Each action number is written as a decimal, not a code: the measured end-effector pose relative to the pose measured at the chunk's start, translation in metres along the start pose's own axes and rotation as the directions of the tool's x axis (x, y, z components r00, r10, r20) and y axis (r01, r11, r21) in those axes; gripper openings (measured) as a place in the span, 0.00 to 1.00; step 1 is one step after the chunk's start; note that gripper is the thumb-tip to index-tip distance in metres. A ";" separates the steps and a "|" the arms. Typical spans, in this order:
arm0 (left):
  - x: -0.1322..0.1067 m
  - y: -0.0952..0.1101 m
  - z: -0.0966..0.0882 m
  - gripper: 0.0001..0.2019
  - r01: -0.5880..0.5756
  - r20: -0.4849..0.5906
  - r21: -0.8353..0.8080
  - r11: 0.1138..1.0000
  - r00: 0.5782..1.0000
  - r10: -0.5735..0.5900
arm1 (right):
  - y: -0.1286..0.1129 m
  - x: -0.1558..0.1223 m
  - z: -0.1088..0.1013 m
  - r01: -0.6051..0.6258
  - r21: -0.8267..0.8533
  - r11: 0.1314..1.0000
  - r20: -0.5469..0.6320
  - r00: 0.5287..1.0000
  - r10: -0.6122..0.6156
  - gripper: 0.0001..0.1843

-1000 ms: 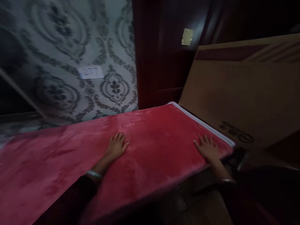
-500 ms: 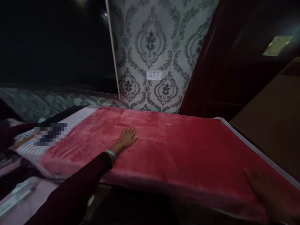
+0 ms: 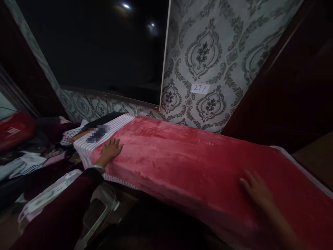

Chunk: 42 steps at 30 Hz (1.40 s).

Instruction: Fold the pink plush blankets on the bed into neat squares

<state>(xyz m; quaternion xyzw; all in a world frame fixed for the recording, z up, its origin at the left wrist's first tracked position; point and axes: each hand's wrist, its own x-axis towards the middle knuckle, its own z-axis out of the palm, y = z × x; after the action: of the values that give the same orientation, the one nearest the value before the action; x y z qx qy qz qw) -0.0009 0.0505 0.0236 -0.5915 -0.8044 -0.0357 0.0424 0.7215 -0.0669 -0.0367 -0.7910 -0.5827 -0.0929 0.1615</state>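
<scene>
A red plush blanket (image 3: 187, 156) lies spread flat over a raised surface, with a striped sheet (image 3: 85, 147) showing at its left end. My left hand (image 3: 111, 148) rests flat on the blanket near that left end, fingers stretched out, a bangle on the wrist and a dark red sleeve behind it. My right hand (image 3: 256, 189) lies flat on the blanket at the lower right, fingers spread, slightly blurred. Neither hand holds anything.
Patterned grey wallpaper (image 3: 208, 55) with a small label reading 277 (image 3: 199, 88) stands behind. A dark window (image 3: 104, 45) is at the back left. Heaped clothes and a red bag (image 3: 15, 128) lie at the left. Dark wood furniture (image 3: 291, 97) rises at the right.
My view has swung left, so the cardboard box at the right has left the picture. My left hand has slid left along the blanket to its end; my right hand stays flat.
</scene>
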 end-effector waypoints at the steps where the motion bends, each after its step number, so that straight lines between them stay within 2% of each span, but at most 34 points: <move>1: -0.001 0.004 0.001 0.32 0.020 -0.017 -0.016 1.000 1.000 -0.020 | -0.025 0.002 0.003 0.018 0.029 0.999 0.060 0.998 -0.020 0.36; 3: -0.005 0.023 0.001 0.33 -0.019 -0.024 -0.057 0.998 1.000 0.018 | -0.074 0.007 0.005 0.089 0.077 0.993 0.096 0.991 -0.097 0.34; 5: -0.008 0.056 0.001 0.32 -0.185 0.002 -0.108 0.977 0.982 0.186 | -0.122 0.012 0.005 0.171 0.102 0.980 0.108 0.977 -0.182 0.32; 7: -0.011 0.096 0.001 0.30 -0.380 0.015 -0.180 0.907 0.921 0.389 | -0.166 0.017 0.006 0.199 0.094 0.975 0.135 0.968 -0.211 0.32; 10: -0.012 0.155 0.001 0.31 -0.601 0.014 -0.277 0.750 0.778 0.628 | -0.216 0.019 0.010 0.216 0.061 0.974 0.165 0.961 -0.224 0.31; 12: -0.007 0.184 0.002 0.31 -0.670 0.002 -0.292 0.683 0.713 0.701 | -0.236 0.015 0.017 0.232 0.029 0.972 0.181 0.955 -0.234 0.31; 14: 0.002 0.200 0.006 0.32 -0.686 0.017 -0.278 0.672 0.696 0.718 | -0.244 0.009 0.026 0.252 -0.012 0.968 0.201 0.949 -0.245 0.31; 16: 0.017 0.200 0.011 0.32 -0.672 0.036 -0.262 0.693 0.711 0.702 | -0.243 0.003 0.036 0.271 -0.045 0.962 0.212 0.943 -0.256 0.31; 18: 0.037 0.186 0.014 0.31 -0.635 0.041 -0.255 0.729 0.746 0.665 | -0.237 0.000 0.044 0.282 -0.060 0.957 0.205 0.942 -0.265 0.32; 20: 0.060 0.162 0.015 0.30 -0.578 0.042 -0.241 0.780 0.797 0.603 | -0.232 -0.001 0.051 0.290 -0.061 0.955 0.184 0.944 -0.275 0.32; 24: 0.103 0.101 0.009 0.26 -0.412 0.020 -0.195 0.890 0.906 0.423 | -0.226 -0.001 0.057 0.310 -0.046 0.950 0.131 0.944 -0.302 0.33; 27: 0.124 0.063 0.001 0.22 -0.318 -0.015 -0.172 0.932 0.947 0.321 | -0.225 -0.002 0.059 0.314 -0.031 0.949 0.106 0.945 -0.309 0.34; 29: 0.132 0.050 -0.003 0.22 -0.287 -0.036 -0.164 0.944 0.958 0.285 | -0.224 -0.003 0.060 0.311 -0.021 0.950 0.093 0.947 -0.308 0.34; 31: 0.137 0.047 -0.004 0.21 -0.272 -0.053 -0.157 0.949 0.962 0.267 | -0.224 -0.004 0.061 0.312 -0.006 0.950 0.083 0.947 -0.310 0.34; 33: 0.142 0.057 -0.003 0.21 -0.274 -0.067 -0.154 0.949 0.962 0.266 | -0.224 -0.004 0.061 0.311 0.013 0.950 0.071 0.948 -0.311 0.35; 36: 0.144 0.096 0.004 0.23 -0.301 -0.075 -0.157 0.941 0.953 0.293 | -0.224 -0.005 0.061 0.308 0.038 0.950 0.056 0.949 -0.310 0.35; 38: 0.138 0.136 0.011 0.26 -0.391 -0.049 -0.183 0.902 0.920 0.389 | -0.223 -0.005 0.061 0.309 0.046 0.950 0.056 0.949 -0.311 0.35; 39: 0.132 0.157 0.014 0.29 -0.483 -0.022 -0.217 0.848 0.871 0.490 | -0.223 -0.005 0.060 0.308 0.048 0.950 0.059 0.949 -0.311 0.35; 40: 0.125 0.179 0.018 0.32 -0.588 0.006 -0.255 0.768 0.793 0.609 | -0.223 -0.006 0.059 0.307 0.048 0.950 0.062 0.949 -0.310 0.35; 42: 0.109 0.217 0.024 0.35 -0.759 0.007 -0.316 0.569 0.598 0.802 | -0.223 -0.006 0.058 0.302 0.049 0.952 0.068 0.950 -0.305 0.34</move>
<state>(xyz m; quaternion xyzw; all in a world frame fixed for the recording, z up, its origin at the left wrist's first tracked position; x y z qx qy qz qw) 0.1729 0.2207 0.0130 -0.8863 -0.4466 -0.0825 -0.0907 0.5050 0.0086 -0.0605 -0.6916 -0.7048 -0.0757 0.1384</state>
